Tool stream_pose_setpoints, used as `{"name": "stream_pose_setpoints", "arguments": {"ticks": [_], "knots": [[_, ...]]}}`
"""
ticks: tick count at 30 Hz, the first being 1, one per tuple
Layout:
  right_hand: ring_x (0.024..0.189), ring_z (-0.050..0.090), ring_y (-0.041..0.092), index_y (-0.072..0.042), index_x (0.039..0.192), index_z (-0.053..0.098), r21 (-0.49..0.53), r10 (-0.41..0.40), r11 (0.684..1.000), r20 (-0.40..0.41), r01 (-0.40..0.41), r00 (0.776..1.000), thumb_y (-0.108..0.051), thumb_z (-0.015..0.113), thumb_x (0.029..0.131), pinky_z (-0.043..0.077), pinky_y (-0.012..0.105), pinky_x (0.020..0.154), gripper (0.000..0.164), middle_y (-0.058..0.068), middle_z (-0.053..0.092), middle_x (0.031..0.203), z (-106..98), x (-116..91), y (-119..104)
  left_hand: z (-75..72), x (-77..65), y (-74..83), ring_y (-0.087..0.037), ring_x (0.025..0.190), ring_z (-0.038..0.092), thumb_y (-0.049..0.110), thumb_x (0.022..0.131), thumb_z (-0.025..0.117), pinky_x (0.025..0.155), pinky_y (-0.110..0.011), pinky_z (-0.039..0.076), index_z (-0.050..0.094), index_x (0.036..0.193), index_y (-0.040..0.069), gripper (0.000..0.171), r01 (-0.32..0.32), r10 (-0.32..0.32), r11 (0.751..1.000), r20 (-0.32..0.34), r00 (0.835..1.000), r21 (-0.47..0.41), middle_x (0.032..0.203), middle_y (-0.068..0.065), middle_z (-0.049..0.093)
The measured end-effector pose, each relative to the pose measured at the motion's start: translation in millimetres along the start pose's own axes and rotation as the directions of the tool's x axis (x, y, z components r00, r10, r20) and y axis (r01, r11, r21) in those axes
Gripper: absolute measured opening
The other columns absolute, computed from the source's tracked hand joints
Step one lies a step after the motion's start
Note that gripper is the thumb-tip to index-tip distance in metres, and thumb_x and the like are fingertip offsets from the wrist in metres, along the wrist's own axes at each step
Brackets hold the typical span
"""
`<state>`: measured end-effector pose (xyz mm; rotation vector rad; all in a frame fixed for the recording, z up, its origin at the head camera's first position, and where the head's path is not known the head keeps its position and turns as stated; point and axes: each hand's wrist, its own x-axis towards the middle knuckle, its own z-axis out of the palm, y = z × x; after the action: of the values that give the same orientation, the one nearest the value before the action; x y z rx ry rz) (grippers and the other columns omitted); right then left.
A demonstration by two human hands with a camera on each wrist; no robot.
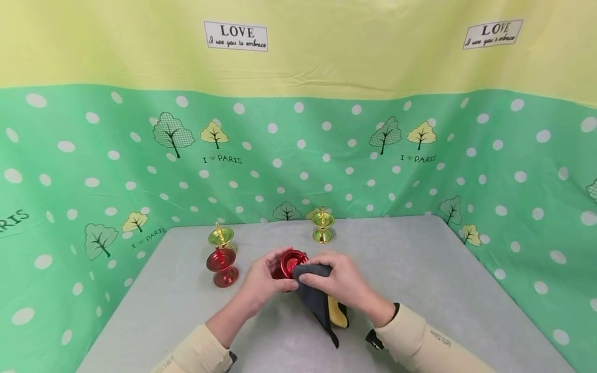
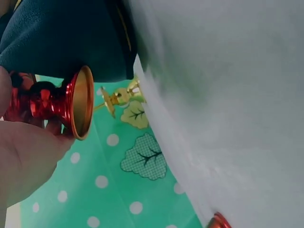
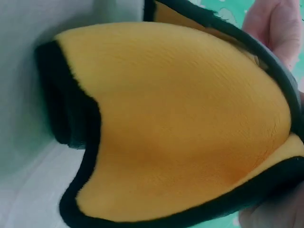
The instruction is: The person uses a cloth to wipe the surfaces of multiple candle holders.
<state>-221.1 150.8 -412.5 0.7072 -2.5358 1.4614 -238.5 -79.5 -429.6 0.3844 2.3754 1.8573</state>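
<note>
My left hand (image 1: 265,280) grips a shiny red metal oil lamp (image 1: 290,260), its bowl tipped toward me. In the left wrist view the hollow foot of the red lamp (image 2: 82,102) shows past the thumb. A dark grey and yellow cloth (image 1: 317,298) is bunched between the thumb and fingers of my right hand (image 1: 340,277), its upper edge against the lamp's bowl. The right wrist view is mostly filled by the cloth's yellow side (image 3: 180,118) with its black border, hiding most of that hand's fingers.
Left of my hands stands another red lamp (image 1: 224,269), with a gold lamp (image 1: 221,237) just behind it. A second gold lamp (image 1: 323,226) is near the back edge of the grey table (image 1: 420,290). A green and yellow patterned curtain (image 1: 298,134) encloses the table's back and sides.
</note>
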Motion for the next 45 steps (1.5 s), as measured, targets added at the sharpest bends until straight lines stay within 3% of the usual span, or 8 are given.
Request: {"name": "stream_pose_setpoints", "arguments": {"ticks": [5,11,16,20,28,36,41,45], "knots": [[0.082,0.069,0.009,-0.017,0.107,0.083,0.007,0.146,0.989,0.098,-0.148,0.984,-0.036,0.087,0.091,0.059,0.025,0.067,0.025,0.005,0.079,0.109,3.0,1.7,1.4,1.2,-2.5,-8.0,-0.033,0.136,0.065,0.005,0.080,0.093,0.108,-0.042,0.058,0.057,0.153,0.009,0.081,0.051,-0.049,0.998,0.059,0.997,-0.021,0.147,-0.015,0.067],[0.083,0.066,0.010,-0.018,0.103,0.082,-0.044,0.182,0.983,0.186,-0.177,0.966,-0.036,0.085,0.093,0.056,0.025,0.071,0.021,0.000,0.078,0.100,8.0,1.4,10.8,-0.5,-2.4,-22.4,-0.032,0.133,0.066,0.006,0.084,0.091,0.107,-0.041,0.059,0.052,0.154,0.001,0.080,0.109,-0.105,0.994,0.162,0.981,-0.011,0.146,-0.018,0.066],[0.083,0.067,0.011,-0.015,0.109,0.081,-0.037,0.211,0.977,0.186,-0.208,0.959,-0.036,0.083,0.094,0.056,0.025,0.070,0.026,0.001,0.079,0.104,11.1,0.8,17.4,-1.3,-1.5,-27.7,-0.031,0.131,0.066,0.010,0.084,0.092,0.110,-0.046,0.056,0.051,0.153,-0.001,0.080,0.107,-0.108,0.994,0.177,0.978,0.013,0.144,-0.017,0.066],[0.086,0.067,0.011,-0.014,0.113,0.080,-0.032,0.210,0.978,0.183,-0.207,0.960,-0.038,0.083,0.093,0.057,0.026,0.072,0.031,0.003,0.079,0.108,10.4,0.9,18.0,-2.3,-2.2,-27.4,-0.031,0.132,0.066,0.010,0.084,0.092,0.111,-0.047,0.055,0.052,0.152,0.000,0.079,0.114,-0.115,0.993,0.154,0.981,0.021,0.144,-0.016,0.067],[0.089,0.070,0.013,-0.015,0.120,0.077,0.065,0.240,0.966,0.149,-0.252,0.959,-0.037,0.083,0.095,0.058,0.027,0.076,0.034,0.003,0.078,0.109,5.3,-2.1,17.6,-2.0,-3.7,-19.8,-0.030,0.130,0.067,0.010,0.081,0.094,0.112,-0.048,0.055,0.057,0.150,0.004,0.078,0.122,-0.122,0.993,0.043,0.992,0.002,0.143,-0.015,0.069],[0.091,0.072,0.013,-0.025,0.115,0.077,0.080,0.174,0.982,-0.028,-0.171,0.984,-0.032,0.087,0.092,0.059,0.025,0.076,0.026,0.001,0.078,0.113,7.2,-6.8,-1.6,4.4,-14.8,7.1,-0.028,0.130,0.067,0.014,0.077,0.097,0.112,-0.052,0.054,0.058,0.149,0.014,0.082,-0.010,0.020,0.993,-0.084,0.996,0.116,0.139,-0.008,0.072],[0.085,0.073,0.010,-0.019,0.109,0.080,0.035,0.153,0.988,-0.059,-0.151,0.986,-0.029,0.088,0.089,0.060,0.024,0.071,0.023,0.003,0.080,0.105,2.9,-5.1,-10.6,7.6,-20.2,19.6,-0.027,0.130,0.068,0.012,0.076,0.097,0.111,-0.051,0.055,0.059,0.148,0.014,0.081,-0.050,0.061,0.991,-0.087,0.994,0.121,0.137,-0.007,0.072],[0.084,0.072,0.008,-0.019,0.106,0.081,-0.080,0.112,0.989,-0.102,-0.121,0.988,-0.025,0.090,0.086,0.058,0.021,0.071,0.023,-0.001,0.081,0.101,0.3,-5.5,-12.6,9.5,-22.0,20.6,-0.027,0.130,0.067,0.010,0.076,0.097,0.111,-0.049,0.055,0.060,0.148,0.013,0.081,-0.058,0.064,0.992,-0.058,0.996,0.113,0.138,-0.007,0.072]]}}
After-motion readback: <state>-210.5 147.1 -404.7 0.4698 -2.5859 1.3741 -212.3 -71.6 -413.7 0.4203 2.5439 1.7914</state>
